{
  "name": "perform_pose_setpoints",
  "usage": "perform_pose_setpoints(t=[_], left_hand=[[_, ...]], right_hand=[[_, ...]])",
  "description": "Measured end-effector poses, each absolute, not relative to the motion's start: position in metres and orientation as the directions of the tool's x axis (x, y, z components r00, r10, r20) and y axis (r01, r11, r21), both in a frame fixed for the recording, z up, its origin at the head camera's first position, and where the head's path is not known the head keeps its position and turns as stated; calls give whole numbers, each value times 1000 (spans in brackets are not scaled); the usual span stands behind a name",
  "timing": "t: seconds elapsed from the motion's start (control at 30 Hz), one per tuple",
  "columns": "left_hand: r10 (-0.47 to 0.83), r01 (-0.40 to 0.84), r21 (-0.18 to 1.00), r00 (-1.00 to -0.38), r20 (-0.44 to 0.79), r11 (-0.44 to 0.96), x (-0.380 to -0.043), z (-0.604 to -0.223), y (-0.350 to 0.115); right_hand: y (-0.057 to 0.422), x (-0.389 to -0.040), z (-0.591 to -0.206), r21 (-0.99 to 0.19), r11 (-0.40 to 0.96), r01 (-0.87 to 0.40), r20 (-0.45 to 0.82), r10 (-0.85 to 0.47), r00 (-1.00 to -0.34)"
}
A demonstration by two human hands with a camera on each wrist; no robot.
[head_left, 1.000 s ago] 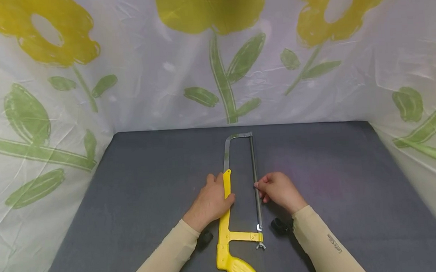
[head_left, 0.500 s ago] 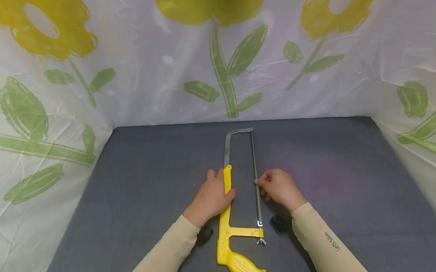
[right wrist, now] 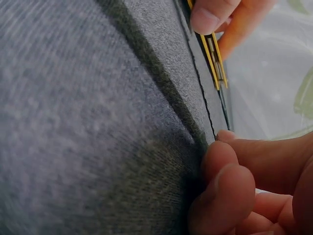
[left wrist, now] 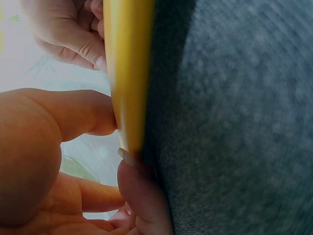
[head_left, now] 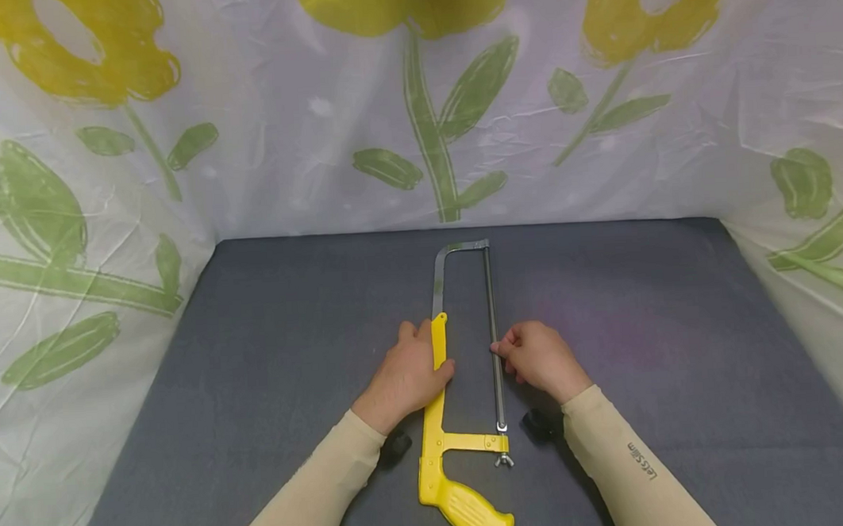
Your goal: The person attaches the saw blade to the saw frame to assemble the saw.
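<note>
A yellow-handled hacksaw (head_left: 470, 512) lies on the dark tabletop in the head view, its grip toward me and its grey metal bow at the far end. My left hand (head_left: 403, 375) holds the yellow frame bar about midway, thumb over it and fingers round the far side. In the left wrist view the thumb and fingertips close on the yellow bar (left wrist: 128, 63). At the right side of the saw, my right hand (head_left: 538, 358) pinches the thin blade (head_left: 498, 390) between thumb and curled fingers. A wing nut (head_left: 504, 460) sits at the blade's near end.
The dark cloth-covered tabletop (head_left: 288, 318) ends at a white sheet (head_left: 281, 183) printed with yellow flowers, which hangs behind and on both sides. Black wrist-worn devices (head_left: 540, 424) show under both wrists.
The head view has tilted slightly down, so the tabletop and saw sit a little higher in it. Both hands keep their places on the hacksaw.
</note>
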State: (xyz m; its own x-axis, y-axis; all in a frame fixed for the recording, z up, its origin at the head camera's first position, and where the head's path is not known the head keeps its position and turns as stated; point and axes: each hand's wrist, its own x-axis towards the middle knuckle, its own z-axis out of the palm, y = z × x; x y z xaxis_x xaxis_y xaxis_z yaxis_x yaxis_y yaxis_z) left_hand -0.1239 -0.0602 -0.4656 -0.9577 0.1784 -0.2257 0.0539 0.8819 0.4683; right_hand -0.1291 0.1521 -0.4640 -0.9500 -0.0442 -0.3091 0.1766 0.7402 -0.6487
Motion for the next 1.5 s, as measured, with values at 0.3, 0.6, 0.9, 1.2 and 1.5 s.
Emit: perform_pose_setpoints(t=[0.3, 0.6, 0.9, 1.2, 1.5], left_hand=[[183, 52, 470, -954, -238, 881, -124, -465, -60], [181, 57, 461, -956, -231, 886, -125, -466, -61], [208, 72, 488, -950, -232, 870, -122, -470, -63], [209, 89, 476, -956, -204, 875, -128, -463, -68], [193, 71, 456, -954, -228, 887, -124, -466, -66]], right_hand=[[151, -129, -465, -633, 752, 187, -320, -34, -947], [154, -128, -463, -598, 793, 118, -272, -62, -960], [159, -64, -446, -548, 837, 20, -250, -141, -958], [154, -20, -455, -626, 779, -34, -295, -276, -915], [153, -16, -454, -642, 767, 26, -339, -254, -906]])
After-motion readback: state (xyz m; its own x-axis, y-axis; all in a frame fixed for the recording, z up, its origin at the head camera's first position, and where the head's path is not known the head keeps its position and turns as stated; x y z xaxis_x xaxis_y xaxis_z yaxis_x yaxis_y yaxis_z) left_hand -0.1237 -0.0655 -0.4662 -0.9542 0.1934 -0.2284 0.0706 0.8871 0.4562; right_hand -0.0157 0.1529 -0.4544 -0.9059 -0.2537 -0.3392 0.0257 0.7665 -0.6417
